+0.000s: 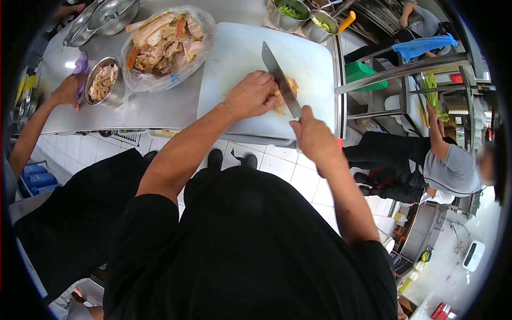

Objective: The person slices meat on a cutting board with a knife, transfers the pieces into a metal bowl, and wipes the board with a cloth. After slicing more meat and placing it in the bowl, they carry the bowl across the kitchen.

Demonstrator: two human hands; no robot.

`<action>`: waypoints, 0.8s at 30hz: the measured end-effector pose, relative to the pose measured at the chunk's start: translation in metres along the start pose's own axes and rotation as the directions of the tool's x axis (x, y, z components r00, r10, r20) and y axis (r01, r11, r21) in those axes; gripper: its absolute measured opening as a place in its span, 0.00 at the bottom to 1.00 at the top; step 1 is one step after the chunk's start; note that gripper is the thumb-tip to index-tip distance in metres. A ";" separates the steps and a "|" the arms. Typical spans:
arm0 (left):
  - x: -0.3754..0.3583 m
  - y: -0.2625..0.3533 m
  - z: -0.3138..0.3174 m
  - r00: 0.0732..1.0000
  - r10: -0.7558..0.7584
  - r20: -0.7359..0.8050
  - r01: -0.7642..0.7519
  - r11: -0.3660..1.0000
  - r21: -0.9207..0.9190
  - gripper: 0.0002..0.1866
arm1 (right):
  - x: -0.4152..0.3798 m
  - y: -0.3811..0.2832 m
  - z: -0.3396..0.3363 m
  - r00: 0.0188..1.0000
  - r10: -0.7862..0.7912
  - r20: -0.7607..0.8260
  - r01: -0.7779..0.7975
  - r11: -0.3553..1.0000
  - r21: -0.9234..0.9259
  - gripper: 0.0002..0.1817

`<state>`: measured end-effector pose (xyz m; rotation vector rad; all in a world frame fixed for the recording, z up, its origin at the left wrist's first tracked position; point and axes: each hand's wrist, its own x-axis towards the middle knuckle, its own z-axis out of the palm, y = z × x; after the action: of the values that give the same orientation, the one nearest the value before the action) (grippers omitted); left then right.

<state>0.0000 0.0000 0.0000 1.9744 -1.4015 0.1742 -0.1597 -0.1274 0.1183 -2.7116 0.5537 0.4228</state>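
My right hand (313,133) is wrapped round the handle of a cleaver (280,76), whose wide blade slants up and left over the white cutting board (229,53). Under and beside the blade lie pieces of cooked meat (292,85). My left hand (252,95), fingers curled, presses on the meat just left of the blade; what its fingertips hold is partly hidden. Left of the board, a clear plastic bag (207,26) lies open round a large heap of meat pieces (168,42). Farther left is a metal bowl (114,93) with sliced meat.
A co-worker's hand (66,92) touches a purple cloth (82,69) by the bowl. Metal pots of cut greens (289,12) and pale slices (321,24) stand behind the board. Metal lids (113,15) lie back left. Other people stand at right beyond a metal rail (405,73).
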 end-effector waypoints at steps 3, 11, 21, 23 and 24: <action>0.000 0.001 0.000 1.000 -0.004 0.030 0.004 1.000 -0.021 0.14 | 0.027 0.011 0.035 0.989 -0.058 -0.138 0.061 0.998 0.011 0.17; -0.001 -0.003 0.001 0.994 0.024 -0.106 -0.030 0.998 -0.049 0.10 | -0.002 -0.010 -0.020 0.999 0.023 0.028 -0.024 1.000 0.010 0.18; -0.008 0.000 -0.004 0.984 0.026 -0.178 -0.040 0.996 -0.078 0.08 | 0.014 -0.013 -0.030 0.999 -0.053 0.001 0.053 0.998 0.029 0.19; -0.006 -0.003 -0.004 0.990 0.010 -0.141 -0.017 0.998 -0.052 0.08 | -0.010 -0.003 -0.013 1.000 -0.016 0.022 0.016 1.000 0.007 0.19; -0.004 -0.005 -0.005 0.994 -0.004 -0.109 -0.002 0.999 -0.051 0.08 | -0.006 0.001 0.007 1.000 0.003 -0.016 -0.003 1.000 0.017 0.18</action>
<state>0.0045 0.0070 -0.0002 1.8953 -1.3219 0.2404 -0.1674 -0.1233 0.1137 -2.7004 0.5633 0.3963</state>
